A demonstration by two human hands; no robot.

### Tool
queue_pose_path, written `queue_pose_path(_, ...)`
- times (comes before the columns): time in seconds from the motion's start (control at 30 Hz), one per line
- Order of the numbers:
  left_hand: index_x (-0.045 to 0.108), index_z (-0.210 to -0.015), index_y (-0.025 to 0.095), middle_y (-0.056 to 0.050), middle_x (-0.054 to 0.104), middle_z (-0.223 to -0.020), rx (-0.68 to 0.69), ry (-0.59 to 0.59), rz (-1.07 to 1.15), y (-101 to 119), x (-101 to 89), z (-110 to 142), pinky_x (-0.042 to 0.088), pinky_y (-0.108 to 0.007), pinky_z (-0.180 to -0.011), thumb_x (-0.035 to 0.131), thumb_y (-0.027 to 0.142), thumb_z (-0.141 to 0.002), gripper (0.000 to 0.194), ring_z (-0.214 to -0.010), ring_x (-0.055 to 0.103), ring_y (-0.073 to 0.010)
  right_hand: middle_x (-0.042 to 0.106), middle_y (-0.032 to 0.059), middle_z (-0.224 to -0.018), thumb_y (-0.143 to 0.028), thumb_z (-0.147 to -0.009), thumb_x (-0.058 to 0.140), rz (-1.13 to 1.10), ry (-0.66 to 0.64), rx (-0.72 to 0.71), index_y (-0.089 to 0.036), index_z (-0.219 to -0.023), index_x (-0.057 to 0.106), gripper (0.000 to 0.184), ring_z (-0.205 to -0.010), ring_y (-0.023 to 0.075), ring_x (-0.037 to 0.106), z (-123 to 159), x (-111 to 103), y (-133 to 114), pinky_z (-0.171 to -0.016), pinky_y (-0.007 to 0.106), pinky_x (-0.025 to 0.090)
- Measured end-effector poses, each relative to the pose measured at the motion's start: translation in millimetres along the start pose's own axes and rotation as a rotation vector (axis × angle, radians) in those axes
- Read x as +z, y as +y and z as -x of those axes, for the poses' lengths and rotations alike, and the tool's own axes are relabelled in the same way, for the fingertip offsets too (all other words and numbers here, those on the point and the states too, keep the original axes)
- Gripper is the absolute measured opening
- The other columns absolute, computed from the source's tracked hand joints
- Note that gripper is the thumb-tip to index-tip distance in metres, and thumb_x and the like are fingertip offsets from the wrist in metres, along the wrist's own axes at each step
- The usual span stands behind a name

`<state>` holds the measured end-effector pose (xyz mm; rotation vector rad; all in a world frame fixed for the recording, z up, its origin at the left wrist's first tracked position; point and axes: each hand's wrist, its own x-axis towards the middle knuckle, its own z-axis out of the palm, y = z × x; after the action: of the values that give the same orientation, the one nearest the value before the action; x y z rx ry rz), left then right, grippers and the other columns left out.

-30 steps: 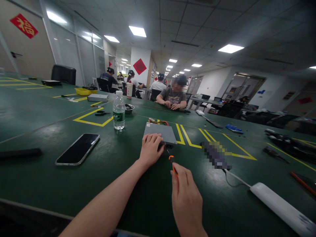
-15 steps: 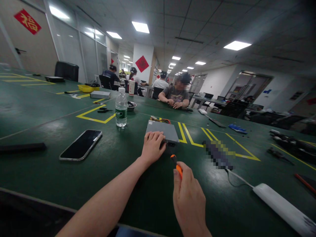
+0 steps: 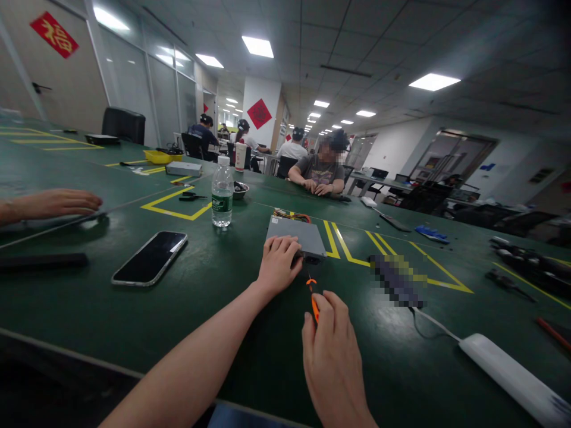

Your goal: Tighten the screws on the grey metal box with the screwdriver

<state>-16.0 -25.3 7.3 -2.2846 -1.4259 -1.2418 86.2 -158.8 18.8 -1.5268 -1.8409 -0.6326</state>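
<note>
A grey metal power supply unit (image 3: 307,239) lies flat on the green table, with a bundle of coloured wires at its far side. My left hand (image 3: 280,264) grips its near left corner, fingers over the top. In my right hand (image 3: 333,345) is an orange and black screwdriver (image 3: 314,304), its shaft pointing at the unit's near face. The thumb looks a little apart from the handle. Where the tip meets the unit is too small to make out.
Left of me lie a phone (image 3: 150,258) and a black bar (image 3: 42,262); a water bottle (image 3: 222,199) stands beyond. Another person's hand (image 3: 57,203) rests at the far left. On the right are a blurred-out dark object (image 3: 395,279) and a white power strip (image 3: 513,374).
My right-hand fingers have shifted on the screwdriver handle, the thumb moving off to the left. My left hand stays on the power supply unit. Another person's hand has appeared at the left.
</note>
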Motion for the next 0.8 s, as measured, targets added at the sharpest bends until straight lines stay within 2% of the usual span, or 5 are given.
queue_pose_path(0.1,0.052,-0.098,0.026,0.0,0.057,-0.117,-0.001,0.002,0.002,0,0.5,0,0.024,-0.039,-0.102,0.051,0.028,-0.08,0.018,-0.113,0.044,-0.0185,0.057,0.0176,-0.102,-0.029,-0.095,0.015,-0.033,0.014,-0.033,-0.011,-0.107,0.049,0.04,-0.087,0.0229,0.06,-1,0,1,-0.066,0.034,0.049)
queue_pose_path(0.3,0.052,-0.099,0.026,0.0,0.057,-0.116,0.001,0.005,0.001,0,0.8,0,0.024,-0.04,-0.102,0.052,0.028,-0.08,0.019,-0.113,0.044,-0.0184,0.063,0.0072,-0.077,-0.043,-0.095,0.018,-0.006,-0.053,0.141,-0.015,-0.103,0.049,0.043,-0.055,0.0182,0.061,-5,-3,9,-0.044,0.027,0.043)
queue_pose_path(0.47,0.052,-0.098,0.026,0.0,0.057,-0.117,0.009,0.01,-0.004,0,-0.1,0,0.025,-0.04,-0.101,0.051,0.028,-0.081,0.017,-0.113,0.044,-0.019,0.057,0.0183,-0.1,-0.036,-0.095,0.014,-0.048,-0.003,0.008,-0.01,-0.107,0.048,0.044,-0.087,0.0242,0.06,1,1,-1,-0.066,0.034,0.05)
queue_pose_path(0.67,0.052,-0.097,0.026,0.0,0.057,-0.116,0.01,0.019,-0.017,-1,1.7,0,0.025,-0.04,-0.101,0.051,0.028,-0.08,0.017,-0.113,0.045,-0.0187,0.059,0.009,-0.082,-0.037,-0.095,0.021,-0.029,-0.001,0.087,-0.015,-0.105,0.049,0.037,-0.061,0.0183,0.059,-2,2,3,-0.047,0.028,0.046)
queue_pose_path(0.8,0.052,-0.097,0.025,0.0,0.057,-0.116,0.014,0.021,-0.014,-1,1.7,1,0.025,-0.039,-0.101,0.051,0.028,-0.081,0.017,-0.112,0.045,-0.0182,0.058,0.0147,-0.094,-0.039,-0.095,0.02,-0.062,-0.012,0.05,-0.012,-0.105,0.049,0.041,-0.077,0.0229,0.061,0,2,4,-0.06,0.034,0.049)
